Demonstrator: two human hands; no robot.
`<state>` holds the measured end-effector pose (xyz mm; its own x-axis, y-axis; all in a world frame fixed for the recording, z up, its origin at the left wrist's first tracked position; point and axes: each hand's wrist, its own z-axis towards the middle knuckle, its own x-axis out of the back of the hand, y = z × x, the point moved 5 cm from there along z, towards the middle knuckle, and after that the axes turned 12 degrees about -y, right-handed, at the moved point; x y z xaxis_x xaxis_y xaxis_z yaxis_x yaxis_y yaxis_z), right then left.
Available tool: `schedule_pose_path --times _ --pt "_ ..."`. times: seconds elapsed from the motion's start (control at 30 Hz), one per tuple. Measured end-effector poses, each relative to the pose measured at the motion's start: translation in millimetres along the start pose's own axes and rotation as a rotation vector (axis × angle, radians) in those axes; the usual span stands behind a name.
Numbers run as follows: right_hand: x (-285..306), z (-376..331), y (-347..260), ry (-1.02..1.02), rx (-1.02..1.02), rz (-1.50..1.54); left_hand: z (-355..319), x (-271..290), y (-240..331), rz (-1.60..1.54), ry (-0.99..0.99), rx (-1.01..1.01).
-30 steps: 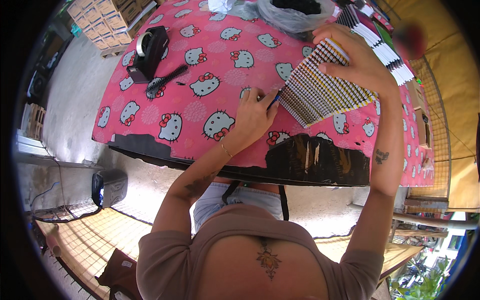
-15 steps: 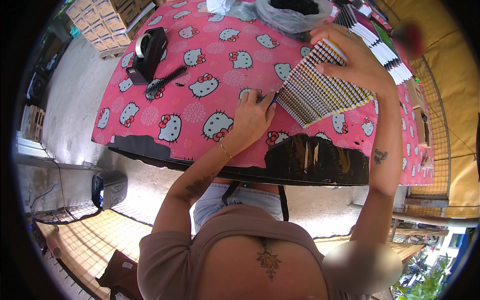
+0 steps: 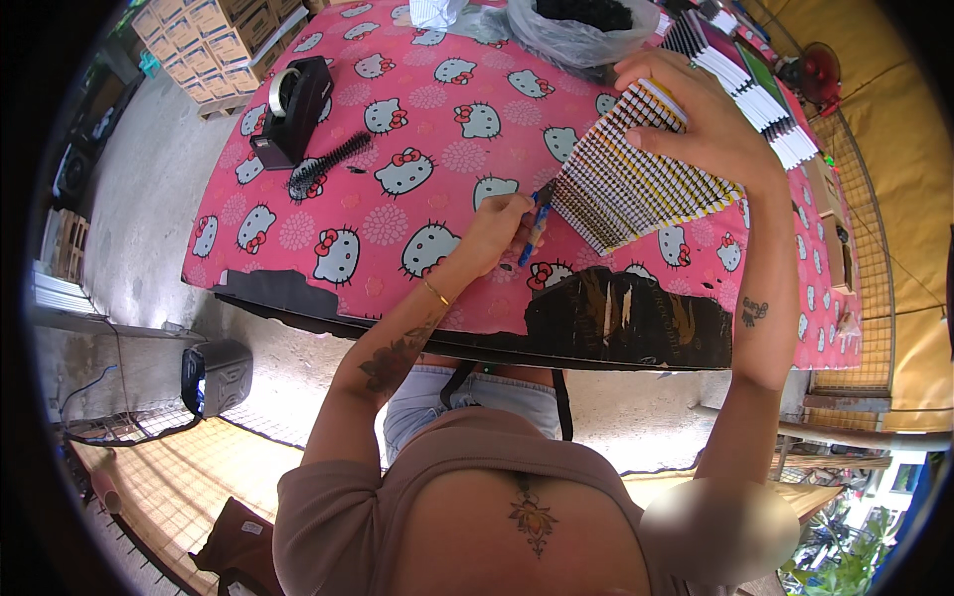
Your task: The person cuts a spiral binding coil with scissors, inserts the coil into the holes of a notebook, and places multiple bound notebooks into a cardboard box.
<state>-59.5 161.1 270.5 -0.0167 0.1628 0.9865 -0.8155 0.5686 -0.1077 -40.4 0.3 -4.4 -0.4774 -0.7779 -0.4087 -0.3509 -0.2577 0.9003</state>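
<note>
Beside my right hand gripping the striped sheet, my left hand pinches a blue pen; I should steady its tip.

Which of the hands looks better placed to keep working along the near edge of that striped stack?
The left hand, probably. It holds a blue tool whose tip already sits at the striped stack's near edge. The right hand grips the stack's top, propping it tilted off the pink table cover.
</note>
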Motion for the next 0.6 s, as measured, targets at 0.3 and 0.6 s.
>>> schedule_pose_path --times 0.3,0.6 --pt "-2.2 -4.2 6.0 -0.011 -0.020 0.016 -10.0 -9.7 12.1 0.145 0.048 0.010" --pt "-1.5 -2.6 3.7 0.012 -0.007 -0.010 -10.4 -4.5 16.8 0.679 0.167 -0.215"
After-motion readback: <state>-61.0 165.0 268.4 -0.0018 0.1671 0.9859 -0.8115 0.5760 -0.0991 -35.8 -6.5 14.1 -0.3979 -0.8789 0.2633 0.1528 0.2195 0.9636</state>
